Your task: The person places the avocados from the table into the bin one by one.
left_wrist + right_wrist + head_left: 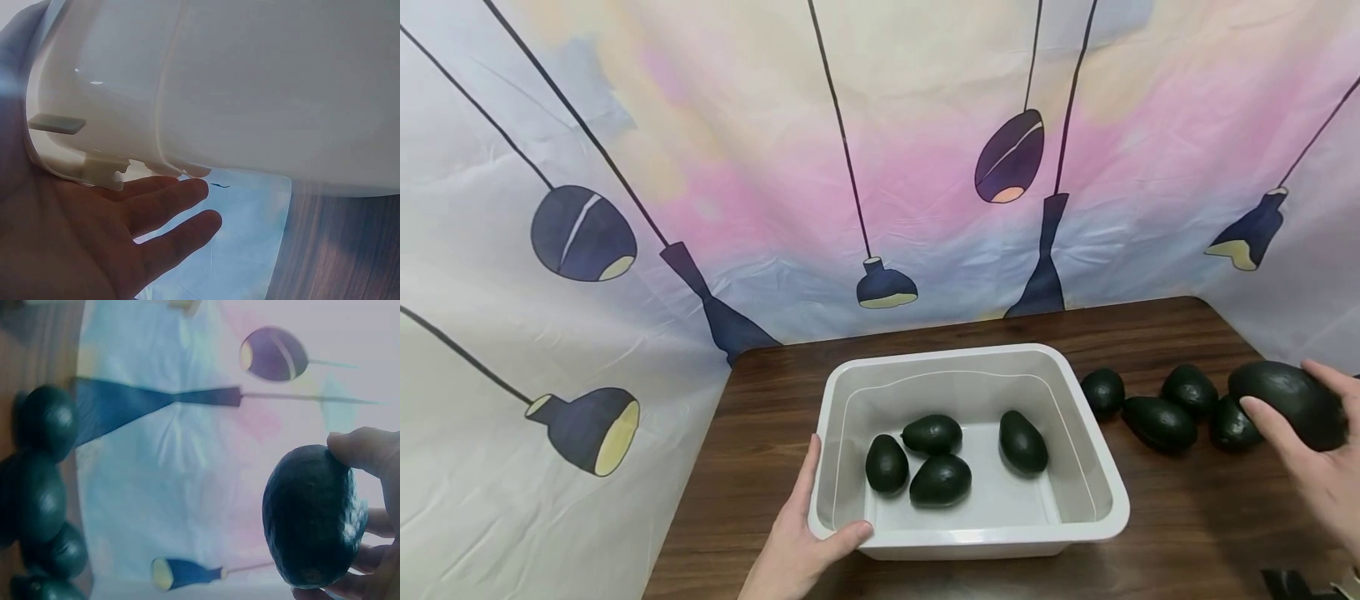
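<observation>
Four dark green avocados (941, 481) lie inside the white bin (977, 536), three grouped toward its left side and one apart toward its right. The bin stands on a brown wooden table (760, 475). From where I stand, the right hand (1318, 479) is clamped on a further item, the held avocado (1287, 404), with thumb and fingers on opposite sides; the fruit is raised, well to the right of the bin. Between bin and hand, four loose avocados (1160, 423) lie clustered on the table, the leftmost just beside the bin's wall. The left hand (797, 537) rests against the bin's near left corner, thumb on the rim, the other fingers fairly straight and spread at the outer side. Both hands are well apart, the bin between them. Behind the table hangs a pastel cloth (925, 192) printed with dark pendant lamps (887, 283).
</observation>
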Demonstrator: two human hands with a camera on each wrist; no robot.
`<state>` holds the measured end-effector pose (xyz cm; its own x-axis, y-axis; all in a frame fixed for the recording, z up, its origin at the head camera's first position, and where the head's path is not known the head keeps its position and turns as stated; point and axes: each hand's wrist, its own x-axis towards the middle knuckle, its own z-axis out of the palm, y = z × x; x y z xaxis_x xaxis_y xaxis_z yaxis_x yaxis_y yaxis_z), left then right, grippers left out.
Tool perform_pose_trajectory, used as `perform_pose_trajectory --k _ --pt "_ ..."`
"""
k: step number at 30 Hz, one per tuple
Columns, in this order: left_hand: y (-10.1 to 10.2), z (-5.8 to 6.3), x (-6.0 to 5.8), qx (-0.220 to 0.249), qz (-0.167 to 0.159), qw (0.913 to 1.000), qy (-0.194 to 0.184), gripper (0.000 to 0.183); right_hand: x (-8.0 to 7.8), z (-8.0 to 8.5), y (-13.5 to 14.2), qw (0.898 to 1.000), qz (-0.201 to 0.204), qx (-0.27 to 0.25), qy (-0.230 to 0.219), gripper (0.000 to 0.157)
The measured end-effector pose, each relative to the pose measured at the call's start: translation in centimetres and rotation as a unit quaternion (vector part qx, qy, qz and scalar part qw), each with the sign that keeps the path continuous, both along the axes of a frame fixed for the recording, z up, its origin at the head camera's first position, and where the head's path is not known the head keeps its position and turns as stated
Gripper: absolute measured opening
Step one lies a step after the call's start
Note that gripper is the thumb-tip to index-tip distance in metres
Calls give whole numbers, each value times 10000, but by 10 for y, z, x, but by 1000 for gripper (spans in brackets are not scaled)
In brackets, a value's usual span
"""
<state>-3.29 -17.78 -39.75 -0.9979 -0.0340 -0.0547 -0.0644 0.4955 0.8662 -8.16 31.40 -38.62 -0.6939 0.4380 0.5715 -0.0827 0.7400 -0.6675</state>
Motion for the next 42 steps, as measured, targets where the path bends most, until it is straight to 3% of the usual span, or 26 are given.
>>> perform_pose_trajectory --k 7,10,13,21,36,42 --pt "-1 -2 0 26 -10 10000 78 108 7 14 -17 9950 565 410 712 59" --pt "-1 -3 1 4 -14 9999 104 108 9 19 -22 9904 847 651 878 75" --pt "-1 -3 1 -28 -7 9999 108 108 11 24 -28 9875 1046 800 862 80" --pt "-1 -4 2 -11 -3 9998 211 108 16 32 -47 9802 1501 1075 717 67" --pt "-2 -6 2 9 -123 9991 412 109 22 38 -85 9406 3100 1217 664 78" --pt "-2 -5 3 114 -104 9992 368 109 19 37 -101 9235 3528 1109 1019 67"
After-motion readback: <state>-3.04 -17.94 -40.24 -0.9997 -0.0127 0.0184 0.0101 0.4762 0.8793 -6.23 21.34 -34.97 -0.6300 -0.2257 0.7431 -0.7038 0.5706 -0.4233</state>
